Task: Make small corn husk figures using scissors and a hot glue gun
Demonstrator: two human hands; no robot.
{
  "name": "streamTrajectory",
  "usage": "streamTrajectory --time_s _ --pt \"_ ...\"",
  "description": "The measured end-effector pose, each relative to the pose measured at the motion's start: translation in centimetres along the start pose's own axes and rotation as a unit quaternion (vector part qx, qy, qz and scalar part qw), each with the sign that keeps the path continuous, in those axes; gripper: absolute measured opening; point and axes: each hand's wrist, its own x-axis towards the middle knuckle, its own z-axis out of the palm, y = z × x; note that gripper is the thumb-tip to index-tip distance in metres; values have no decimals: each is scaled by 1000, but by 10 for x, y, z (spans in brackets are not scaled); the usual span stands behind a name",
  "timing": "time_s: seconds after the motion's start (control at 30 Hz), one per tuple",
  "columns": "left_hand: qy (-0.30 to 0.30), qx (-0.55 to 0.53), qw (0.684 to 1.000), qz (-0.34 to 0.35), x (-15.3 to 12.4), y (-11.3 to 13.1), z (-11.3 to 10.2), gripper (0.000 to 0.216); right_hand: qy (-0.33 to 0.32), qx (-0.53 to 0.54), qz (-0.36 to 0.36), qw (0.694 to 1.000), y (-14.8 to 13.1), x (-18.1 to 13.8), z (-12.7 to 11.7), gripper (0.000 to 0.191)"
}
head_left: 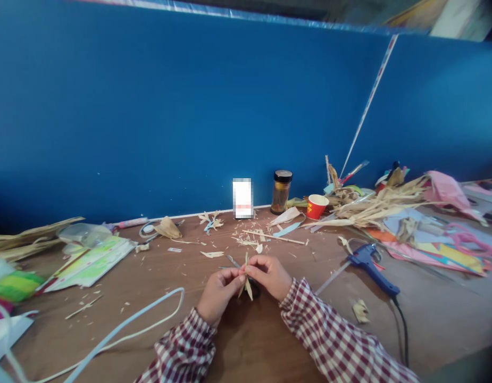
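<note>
My left hand (219, 293) and my right hand (270, 275) meet above the brown table (246, 351), both closed. Between their fingertips they pinch a small bundle of pale dried corn husk strips (249, 290), whose pointed ends poke out above and below the fingers. Beneath the hands lies a dark-handled tool, perhaps scissors (232, 261), with most of it covered. Just beyond the fingers are thin straw-coloured scraps (249, 240) and a pale husk piece (212, 255).
To the right lies a blue glue gun (373, 268) with a black cord. Farther back stand a red paper cup (317, 207), a dark-lidded jar (281, 192) and a lit phone (242, 198). Husks (381, 205) and coloured paper crowd the right. A white cable (138, 314) loops at left.
</note>
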Motion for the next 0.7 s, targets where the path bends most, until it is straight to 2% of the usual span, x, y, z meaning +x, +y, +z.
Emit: streamTrajectory --time_s 0.1,0.17,0.23,0.3,0.37,0.47,0.57,0.7 --pt "36 -25 999 -16 0 3 0 28 40 32 7 999 2 3 -2 24" --pt "90 -44 995 -26 0 6 -1 35 88 32 1 996 0 3 -3 22" --pt "154 -56 986 -16 0 8 -2 35 136 -13 -33 990 -4 2 -5 19" --pt "180 -63 981 -13 0 9 -2 30 166 -106 -102 975 -9 -2 -5 16" --pt "149 -67 986 -35 -1 9 -1 29 157 -215 -186 946 -12 -6 -4 16" --pt "83 -87 991 -65 -3 10 4 29 93 -335 -275 896 -13 -10 -2 20" --pt "69 -132 986 -71 -4 12 6 26 65 -385 -308 868 -12 -11 0 21" --pt "58 -163 981 -84 -4 11 3 23 56 -392 -323 860 -11 -10 -1 22"
